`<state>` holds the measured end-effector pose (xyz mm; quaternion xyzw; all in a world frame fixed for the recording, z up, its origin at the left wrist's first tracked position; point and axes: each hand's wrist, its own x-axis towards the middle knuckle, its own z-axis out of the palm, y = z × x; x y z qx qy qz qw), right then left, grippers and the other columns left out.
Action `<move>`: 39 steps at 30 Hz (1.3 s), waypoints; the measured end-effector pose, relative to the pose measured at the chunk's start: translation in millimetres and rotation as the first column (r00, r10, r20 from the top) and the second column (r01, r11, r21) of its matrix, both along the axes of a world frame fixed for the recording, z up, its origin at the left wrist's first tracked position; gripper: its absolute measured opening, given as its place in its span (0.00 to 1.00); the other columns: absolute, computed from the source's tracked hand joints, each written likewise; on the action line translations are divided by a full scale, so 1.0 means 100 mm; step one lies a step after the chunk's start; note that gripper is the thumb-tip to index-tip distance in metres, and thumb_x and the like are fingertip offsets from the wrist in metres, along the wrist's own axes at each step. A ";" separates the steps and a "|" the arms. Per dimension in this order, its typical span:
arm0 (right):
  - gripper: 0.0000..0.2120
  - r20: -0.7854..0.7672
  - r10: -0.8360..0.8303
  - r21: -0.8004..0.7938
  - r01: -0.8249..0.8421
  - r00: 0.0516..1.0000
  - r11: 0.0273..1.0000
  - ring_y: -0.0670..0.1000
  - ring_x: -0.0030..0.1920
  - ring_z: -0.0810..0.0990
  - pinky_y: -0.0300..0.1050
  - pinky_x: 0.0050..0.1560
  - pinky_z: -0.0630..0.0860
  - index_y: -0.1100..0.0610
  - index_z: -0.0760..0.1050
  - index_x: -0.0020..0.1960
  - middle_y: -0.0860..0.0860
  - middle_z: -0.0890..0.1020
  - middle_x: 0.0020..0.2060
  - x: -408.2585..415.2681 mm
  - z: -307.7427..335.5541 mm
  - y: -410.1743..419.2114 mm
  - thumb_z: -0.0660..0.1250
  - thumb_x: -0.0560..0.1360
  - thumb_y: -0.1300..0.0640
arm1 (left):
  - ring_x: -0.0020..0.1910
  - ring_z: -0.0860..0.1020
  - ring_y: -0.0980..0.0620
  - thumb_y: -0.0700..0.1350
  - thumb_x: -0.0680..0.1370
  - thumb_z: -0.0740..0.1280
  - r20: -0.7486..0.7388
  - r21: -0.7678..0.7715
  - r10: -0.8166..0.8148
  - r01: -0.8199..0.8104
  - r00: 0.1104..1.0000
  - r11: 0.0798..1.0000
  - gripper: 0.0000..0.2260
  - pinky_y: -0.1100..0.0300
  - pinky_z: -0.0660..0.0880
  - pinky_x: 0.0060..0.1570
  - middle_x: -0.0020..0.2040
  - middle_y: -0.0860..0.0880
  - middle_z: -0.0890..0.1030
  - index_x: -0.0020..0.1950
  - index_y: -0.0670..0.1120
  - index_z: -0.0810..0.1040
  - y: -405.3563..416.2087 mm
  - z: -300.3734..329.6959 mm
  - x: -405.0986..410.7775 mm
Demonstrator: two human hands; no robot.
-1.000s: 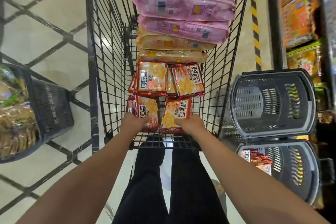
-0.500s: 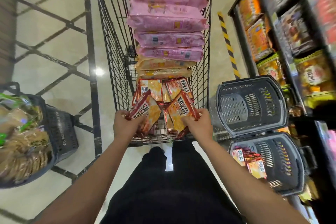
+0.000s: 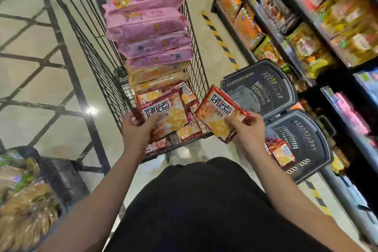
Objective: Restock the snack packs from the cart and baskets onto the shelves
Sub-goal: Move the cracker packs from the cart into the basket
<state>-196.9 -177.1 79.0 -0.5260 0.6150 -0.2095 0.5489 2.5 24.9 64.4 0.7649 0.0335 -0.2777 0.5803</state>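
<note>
Each of the two hands pinches a red pack by its near edge: the left hand [image 3: 136,129] over the cart [image 3: 98,80], the right hand [image 3: 246,129] clear of it, probably bound for the shelves [image 3: 276,32] beyond.

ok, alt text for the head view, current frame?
Each hand, left and right, holds a red cracker pack above a wire cart stacked with pink packs. Two grey baskets sit right, beside stocked shelves.
</note>
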 end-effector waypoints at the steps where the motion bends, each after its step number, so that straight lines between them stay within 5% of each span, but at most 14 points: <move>1: 0.19 0.011 -0.031 -0.023 0.031 0.999 0.999 0.47 0.47 0.85 0.42 0.46 0.83 0.50 0.73 0.52 0.50 0.84 0.48 -0.09 0.03 0.00 0.81 0.69 0.56 | 0.50 0.86 0.46 0.51 0.72 0.80 -0.005 -0.017 -0.029 0.029 1.000 0.999 0.21 0.45 0.84 0.49 0.52 0.47 0.86 0.60 0.47 0.77 -0.04 0.01 -0.04; 6: 0.12 0.137 -0.169 -0.006 0.171 0.976 0.985 0.50 0.48 0.87 0.44 0.45 0.84 0.55 0.79 0.58 0.50 0.87 0.50 -0.65 0.05 -0.01 0.76 0.76 0.57 | 0.47 0.86 0.46 0.54 0.76 0.76 -0.030 -0.031 -0.163 0.163 0.986 0.986 0.18 0.42 0.84 0.47 0.53 0.45 0.86 0.61 0.47 0.79 -0.31 0.02 -0.32; 9: 0.09 0.116 -0.221 -0.010 0.224 0.968 0.975 0.49 0.47 0.88 0.46 0.46 0.85 0.57 0.81 0.57 0.49 0.88 0.47 -1.07 0.02 0.03 0.74 0.77 0.57 | 0.62 0.81 0.46 0.68 0.72 0.74 -0.032 -0.005 -0.254 0.254 0.967 0.967 0.37 0.40 0.78 0.62 0.68 0.48 0.80 0.73 0.49 0.73 -0.47 0.01 -0.59; 11: 0.11 0.120 -0.276 0.015 0.277 0.954 0.961 0.50 0.48 0.88 0.49 0.50 0.85 0.57 0.81 0.58 0.49 0.88 0.48 -1.39 -0.03 0.06 0.74 0.78 0.55 | 0.66 0.77 0.48 0.64 0.76 0.72 -0.039 -0.018 -0.296 0.295 0.954 0.955 0.38 0.46 0.74 0.67 0.70 0.50 0.75 0.79 0.48 0.65 -0.60 0.07 -0.83; 16: 0.07 0.115 -0.387 0.081 0.380 0.915 0.922 0.52 0.51 0.87 0.55 0.57 0.83 0.54 0.82 0.57 0.48 0.88 0.49 -2.25 -0.12 0.20 0.71 0.80 0.53 | 0.60 0.82 0.41 0.71 0.70 0.72 -0.064 0.026 -0.399 0.401 0.915 0.916 0.40 0.43 0.80 0.59 0.67 0.42 0.80 0.73 0.48 0.72 -0.85 -0.22 -1.38; 19: 0.07 0.104 -0.454 0.115 0.442 0.885 0.889 0.52 0.50 0.88 0.54 0.55 0.83 0.53 0.82 0.56 0.47 0.88 0.48 -2.78 -0.14 0.30 0.70 0.80 0.52 | 0.48 0.85 0.53 0.55 0.81 0.69 -0.088 0.027 -0.492 0.496 0.866 0.868 0.17 0.61 0.81 0.44 0.56 0.48 0.84 0.66 0.48 0.78 -1.02 0.02 -1.91; 21: 0.09 0.097 -0.506 0.129 0.494 0.857 0.860 0.53 0.49 0.88 0.56 0.55 0.84 0.54 0.82 0.57 0.49 0.88 0.49 -3.11 -0.17 0.36 0.71 0.80 0.51 | 0.41 0.86 0.54 0.48 0.83 0.68 -0.088 0.027 -0.552 0.556 0.829 0.831 0.07 0.62 0.81 0.38 0.48 0.49 0.86 0.58 0.46 0.80 -1.09 -0.01 -2.21; 23: 0.08 0.085 -0.551 0.140 0.537 0.830 0.832 0.51 0.47 0.88 0.54 0.54 0.84 0.54 0.81 0.57 0.49 0.88 0.50 -3.42 -0.18 0.43 0.70 0.80 0.52 | 0.43 0.87 0.51 0.48 0.82 0.69 -0.099 0.021 -0.599 0.604 0.794 0.797 0.08 0.57 0.83 0.40 0.48 0.47 0.87 0.57 0.46 0.81 -1.15 -0.04 -2.48; 30: 0.07 0.041 -0.715 0.200 0.696 0.698 0.690 0.54 0.48 0.87 0.59 0.56 0.83 0.52 0.80 0.55 0.52 0.87 0.51 -4.17 -0.26 0.63 0.70 0.81 0.50 | 0.39 0.86 0.56 0.51 0.82 0.69 -0.099 0.099 -0.754 0.761 0.649 0.642 0.06 0.64 0.80 0.35 0.44 0.50 0.87 0.55 0.50 0.82 -1.32 -0.05 -3.24; 34: 0.05 0.020 -0.752 0.220 0.731 0.659 0.646 0.52 0.48 0.87 0.54 0.54 0.83 0.48 0.78 0.51 0.48 0.86 0.50 -4.34 -0.28 0.67 0.67 0.82 0.48 | 0.42 0.85 0.54 0.51 0.82 0.68 -0.097 0.126 -0.816 0.821 0.570 0.558 0.05 0.67 0.78 0.34 0.45 0.52 0.85 0.54 0.52 0.80 -1.51 -0.05 -3.43; 39: 0.06 0.012 -0.766 0.243 0.741 0.643 0.626 0.48 0.45 0.87 0.46 0.47 0.83 0.48 0.78 0.52 0.44 0.86 0.47 -4.42 -0.34 0.58 0.66 0.82 0.47 | 0.45 0.85 0.54 0.53 0.82 0.68 -0.116 0.156 -0.842 0.847 0.527 0.508 0.12 0.58 0.81 0.40 0.50 0.50 0.86 0.61 0.49 0.80 -1.86 -0.12 -3.55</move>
